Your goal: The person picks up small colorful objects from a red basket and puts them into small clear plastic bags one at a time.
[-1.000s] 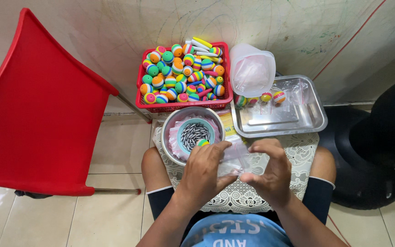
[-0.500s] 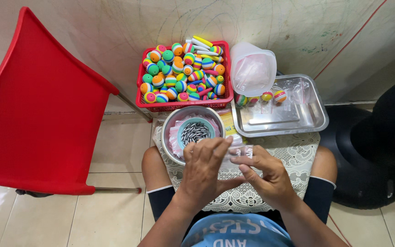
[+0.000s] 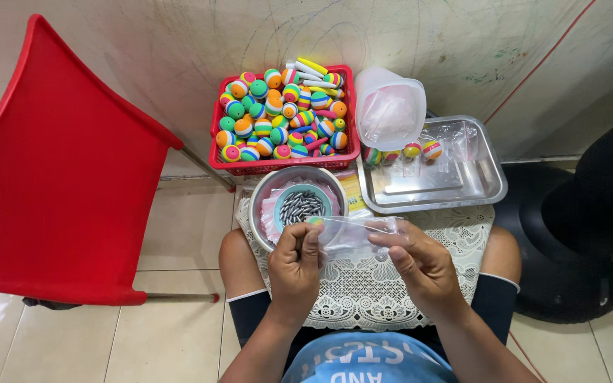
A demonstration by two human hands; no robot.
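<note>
Both hands meet over the lap in the head view: the left hand (image 3: 296,264) pinches one end of a small clear plastic bag (image 3: 355,235) between thumb and curled fingers, and the right hand (image 3: 423,264) pinches the other end, so the bag hangs stretched between them above a white lace cloth (image 3: 363,291) spread across the knees. A small striped ball seems to sit inside near the left fingertips, though the film blurs it. The bag looks very light, limp and slippery; its edges look like the surest hold, as the middle would only crumple. Just ahead stands a round steel bowl (image 3: 264,202) holding a small teal dish of dark metal pellets (image 3: 301,206), close to the left knuckles. Beyond lie a red plastic basket of striped foam balls (image 3: 283,113), a clear plastic tub (image 3: 390,108) and a shallow steel tray (image 3: 455,181). A red plastic chair (image 3: 58,177) hems in the left side and a dark rounded object (image 3: 576,234) the right, leaving room mainly over the lap.
</note>
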